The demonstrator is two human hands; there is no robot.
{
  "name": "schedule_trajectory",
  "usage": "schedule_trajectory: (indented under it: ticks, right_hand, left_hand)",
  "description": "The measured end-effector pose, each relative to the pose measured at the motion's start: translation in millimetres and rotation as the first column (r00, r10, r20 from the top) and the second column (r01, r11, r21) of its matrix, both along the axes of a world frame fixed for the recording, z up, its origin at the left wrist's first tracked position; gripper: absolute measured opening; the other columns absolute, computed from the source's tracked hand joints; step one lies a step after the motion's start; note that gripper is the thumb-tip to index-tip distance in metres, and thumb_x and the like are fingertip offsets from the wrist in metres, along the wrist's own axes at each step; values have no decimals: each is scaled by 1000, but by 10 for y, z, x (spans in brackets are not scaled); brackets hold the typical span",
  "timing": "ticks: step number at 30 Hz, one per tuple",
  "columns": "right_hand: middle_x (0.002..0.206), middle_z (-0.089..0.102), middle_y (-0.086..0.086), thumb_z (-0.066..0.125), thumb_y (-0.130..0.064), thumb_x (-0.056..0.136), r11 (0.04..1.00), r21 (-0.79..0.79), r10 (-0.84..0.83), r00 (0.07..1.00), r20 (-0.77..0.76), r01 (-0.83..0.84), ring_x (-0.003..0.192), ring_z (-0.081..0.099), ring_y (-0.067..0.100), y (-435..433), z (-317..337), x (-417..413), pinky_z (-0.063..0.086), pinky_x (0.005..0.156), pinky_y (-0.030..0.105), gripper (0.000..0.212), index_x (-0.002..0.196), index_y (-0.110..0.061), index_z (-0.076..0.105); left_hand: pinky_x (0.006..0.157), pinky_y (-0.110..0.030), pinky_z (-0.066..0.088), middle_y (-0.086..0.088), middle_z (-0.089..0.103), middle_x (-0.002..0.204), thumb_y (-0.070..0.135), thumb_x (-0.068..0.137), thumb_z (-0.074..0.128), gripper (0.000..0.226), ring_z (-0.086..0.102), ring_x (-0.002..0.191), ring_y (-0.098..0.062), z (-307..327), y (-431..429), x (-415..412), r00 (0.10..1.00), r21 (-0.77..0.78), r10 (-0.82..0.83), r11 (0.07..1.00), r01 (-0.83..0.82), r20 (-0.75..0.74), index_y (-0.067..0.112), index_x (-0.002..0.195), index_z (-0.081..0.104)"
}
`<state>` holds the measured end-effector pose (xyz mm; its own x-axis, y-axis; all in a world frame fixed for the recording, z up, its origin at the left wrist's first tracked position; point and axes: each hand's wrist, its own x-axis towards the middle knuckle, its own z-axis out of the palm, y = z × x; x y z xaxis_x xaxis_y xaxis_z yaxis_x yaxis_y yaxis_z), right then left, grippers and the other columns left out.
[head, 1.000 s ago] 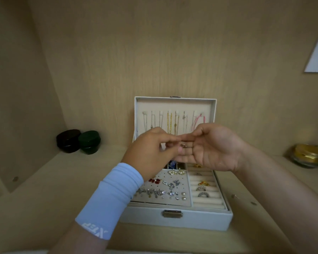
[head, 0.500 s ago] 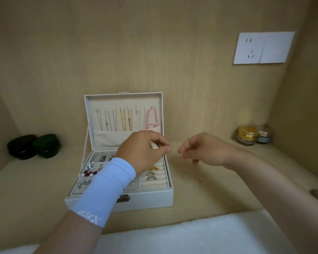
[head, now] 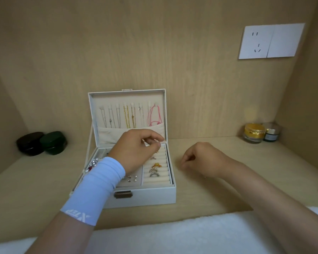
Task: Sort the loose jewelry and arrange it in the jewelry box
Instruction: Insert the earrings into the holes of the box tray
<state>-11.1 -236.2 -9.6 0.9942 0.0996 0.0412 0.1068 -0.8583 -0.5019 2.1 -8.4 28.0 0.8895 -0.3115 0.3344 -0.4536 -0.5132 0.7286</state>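
A white jewelry box (head: 145, 196) stands open on the wooden shelf, its lid upright with several necklaces (head: 128, 116) hanging inside. Rings sit in the cushioned ring rows (head: 155, 170) on the right; earrings and studs lie on the left pad, partly hidden by my arm. My left hand (head: 136, 151), with a light blue wrist sleeve, hovers over the back of the ring rows and pinches a small piece of jewelry (head: 159, 143) between thumb and finger. My right hand (head: 200, 158) rests on the shelf right of the box, fingers curled down; what they touch is hidden.
Two dark lidded cases (head: 41, 143) sit at the back left. A gold jar (head: 254, 132) and a smaller jar (head: 272, 134) stand at the back right below a wall socket (head: 270, 41). White cloth (head: 173, 235) covers the near edge.
The hands have parted: my left hand carried the small piece over the ring rows, and my right hand dropped to the shelf beside the box. The camera has turned right.
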Motion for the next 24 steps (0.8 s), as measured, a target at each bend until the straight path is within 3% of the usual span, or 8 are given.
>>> schedule_trajectory:
  ticks: [3, 7, 11, 16, 20, 24]
  right_hand:
    - [72, 71, -18, 80, -19, 83, 971, 239, -63, 988, 141, 28, 68, 65, -4, 91, 189, 26, 46, 64, 12, 4, 81, -23, 80]
    - [71, 74, -11, 81, -12, 82, 843, 501, 77, 966, 248, -196, 62, 62, -5, 486, 472, -3, 45, 66, 8, 6, 85, -17, 80]
    - [77, 72, -12, 80, -15, 84, 803, 498, 124, 908, 400, -329, 49, 46, 1, 870, 497, 91, 38, 54, 12, 7, 86, -21, 81]
    - [82, 74, -6, 82, -13, 81, 737, 552, 61, 852, 520, -390, 56, 51, 2, 1079, 425, 257, 43, 59, 18, 10, 89, -20, 81]
    - [81, 74, -13, 80, -16, 84, 778, 476, 84, 819, 568, -410, 61, 54, 3, 1184, 402, 292, 43, 60, 16, 11, 91, -24, 81]
    - [82, 74, -14, 77, -23, 86, 824, 406, 117, 820, 561, -395, 59, 55, 20, 1298, 439, 279, 47, 57, 21, 10, 92, -31, 81]
  left_hand:
    - [69, -14, 45, 12, 72, 81, 23, 87, 71, 16, 58, 63, -9, 43, 154, 20, 1000, -13, 12, 1000, -12, -19, 37, 87, 77]
    - [58, -13, 46, 13, 70, 69, 19, 88, 72, 10, 58, 58, -2, 81, 331, 18, 994, -118, -23, 993, 11, -103, 27, 87, 77]
    - [47, -22, 38, 1, 61, 59, 26, 94, 64, 16, 48, 49, -9, 89, 518, 8, 971, -230, -53, 973, -2, -235, 22, 86, 77]
    - [43, -18, 31, 7, 62, 63, 20, 96, 60, 14, 45, 47, -6, 145, 655, 47, 926, -419, -131, 907, -33, -355, 13, 95, 72]
    - [44, -17, 30, 10, 60, 59, 19, 96, 59, 12, 45, 46, -4, 157, 746, 86, 921, -423, -155, 906, -12, -358, 13, 94, 70]
    - [43, -18, 36, 8, 58, 56, 21, 96, 61, 12, 45, 44, -5, 150, 865, 105, 943, -382, -62, 921, -73, -328, 16, 93, 72]
